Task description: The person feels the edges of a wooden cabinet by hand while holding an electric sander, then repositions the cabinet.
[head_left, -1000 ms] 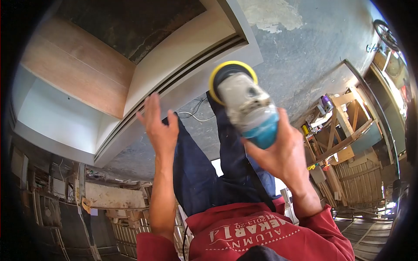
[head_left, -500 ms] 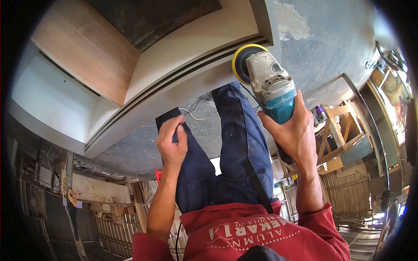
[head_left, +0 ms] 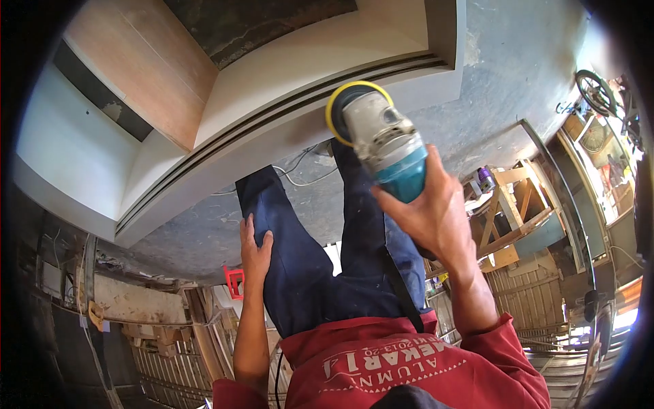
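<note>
My right hand (head_left: 432, 211) is wrapped round the teal body of an angle grinder (head_left: 392, 146). A black pad with a yellow rim (head_left: 334, 112) is fitted to its grey head. The pad is at the pale edge of a cabinet-like frame (head_left: 272, 151), which has dark grooves along it; whether they touch I cannot tell. My left hand (head_left: 255, 251) is empty, its fingers stretched out beside my left thigh in dark blue trousers (head_left: 293, 238).
A reddish wooden panel (head_left: 146, 68) stands inside the frame. A cable (head_left: 306, 178) lies on the grey floor behind my legs. To the right are a wooden stand (head_left: 514, 204) and a purple can (head_left: 486, 178). A red stool-like object (head_left: 234, 281) is at the left.
The angle grinder has moved left along the frame's edge with my right hand. My left hand has dropped towards my thigh, and its curled fingers have straightened.
</note>
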